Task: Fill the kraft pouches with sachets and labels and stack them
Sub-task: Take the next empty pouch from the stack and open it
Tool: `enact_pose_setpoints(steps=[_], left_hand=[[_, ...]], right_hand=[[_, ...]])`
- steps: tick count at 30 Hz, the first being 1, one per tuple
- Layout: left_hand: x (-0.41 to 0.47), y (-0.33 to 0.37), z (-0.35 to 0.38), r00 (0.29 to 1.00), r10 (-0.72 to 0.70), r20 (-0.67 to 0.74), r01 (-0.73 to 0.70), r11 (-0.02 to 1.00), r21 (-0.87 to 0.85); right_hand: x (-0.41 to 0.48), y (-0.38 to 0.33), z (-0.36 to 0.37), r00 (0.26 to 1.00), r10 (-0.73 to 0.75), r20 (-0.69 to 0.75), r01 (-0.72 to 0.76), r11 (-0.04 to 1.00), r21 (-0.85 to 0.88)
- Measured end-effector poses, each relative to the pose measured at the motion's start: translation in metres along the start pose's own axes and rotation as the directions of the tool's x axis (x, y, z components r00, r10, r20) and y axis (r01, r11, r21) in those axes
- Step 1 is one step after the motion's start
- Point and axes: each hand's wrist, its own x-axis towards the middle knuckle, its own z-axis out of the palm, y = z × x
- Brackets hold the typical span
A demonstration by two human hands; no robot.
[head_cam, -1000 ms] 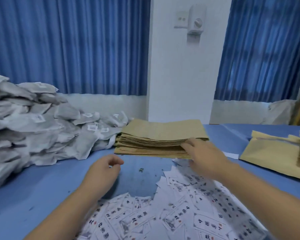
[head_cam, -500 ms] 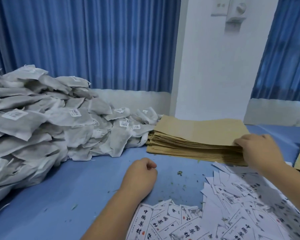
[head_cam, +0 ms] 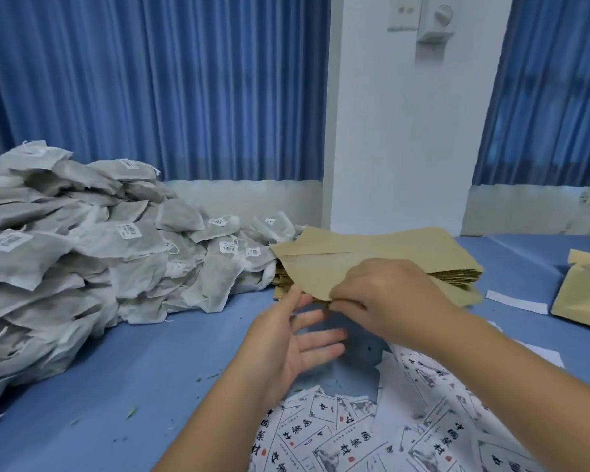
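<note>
From where I stood, the right hand (head_cam: 382,298) had fingers and thumb pinched on the near edge of the top flat brown kraft-paper pouch (head_cam: 314,274). It held that pouch askew on the stack of brown kraft pouches (head_cam: 423,250), which sat toward the far side of the blue-covered bench (head_cam: 133,369), right of the middle. The left hand (head_cam: 286,345) was spread wide and held nothing, its fingertips just beside the pouch's near left corner.

The step, as I judged it, was freeing one pouch and getting its mouth open. To do it well, the pinch needed to catch a single pouch only. The pouches looked thin and close-packed, so a second could easily ride up with the first. The left hand was well placed to take the loose corner and steady it while the right peeled. A low, sliding pull toward the near edge would leave the stack square.

The heap of grey-white fabric sachets with small white stickers (head_cam: 99,260) lay along the left edge, up against the stack. The scattered white printed paper labels (head_cam: 389,434) covered the near edge under the right forearm. Both were within easy reach. A few other kraft pouches (head_cam: 583,298) lay apart at the right edge.
</note>
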Motion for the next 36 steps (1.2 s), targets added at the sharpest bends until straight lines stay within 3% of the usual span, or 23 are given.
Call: enact_pose_setpoints(steps=[2, 5, 10, 16, 19, 23, 29, 33, 36], left_hand=[[-0.004, 0.004, -0.001, 0.996, -0.035, 0.087, 0.045, 0.992, -0.115], [-0.003, 0.013, -0.009, 0.993, 0.003, 0.12, 0.016, 0.987, -0.162], [0.006, 0.016, -0.02, 0.999, 0.05, 0.014, -0.049, 0.993, -0.111], [0.012, 0.021, -0.035, 0.998, 0.055, -0.03, -0.059, 0.98, -0.188], [0.015, 0.019, -0.032, 0.997, 0.049, -0.059, -0.058, 0.984, -0.17], [0.012, 0.011, -0.018, 0.996, 0.028, 0.087, -0.025, 0.999, -0.033], [0.003, 0.0, -0.003, 0.969, 0.049, 0.24, -0.058, 0.998, 0.031], [-0.004, -0.01, 0.003, 0.963, 0.126, 0.239, -0.175, 0.964, 0.199], [-0.003, -0.013, 0.008, 0.969, 0.191, 0.16, -0.224, 0.948, 0.226]], right_hand=[[0.012, -0.016, -0.003, 0.995, -0.014, 0.1, 0.008, 0.998, 0.059], [0.023, -0.034, -0.01, 0.993, -0.038, 0.109, 0.022, 0.988, 0.151], [0.031, -0.045, -0.017, 0.963, -0.067, 0.26, -0.006, 0.963, 0.27], [0.02, -0.022, -0.015, 0.819, 0.115, 0.563, -0.206, 0.973, 0.101], [0.02, -0.012, -0.009, 0.836, 0.193, 0.513, -0.28, 0.955, 0.097], [0.02, -0.009, -0.001, 0.84, 0.255, 0.478, -0.314, 0.948, 0.046], [0.02, -0.017, 0.006, 0.831, 0.291, 0.474, -0.381, 0.919, 0.103], [0.024, -0.023, 0.008, 0.823, 0.292, 0.487, -0.396, 0.91, 0.123], [0.023, -0.022, 0.004, 0.856, 0.234, 0.461, -0.365, 0.905, 0.218]])
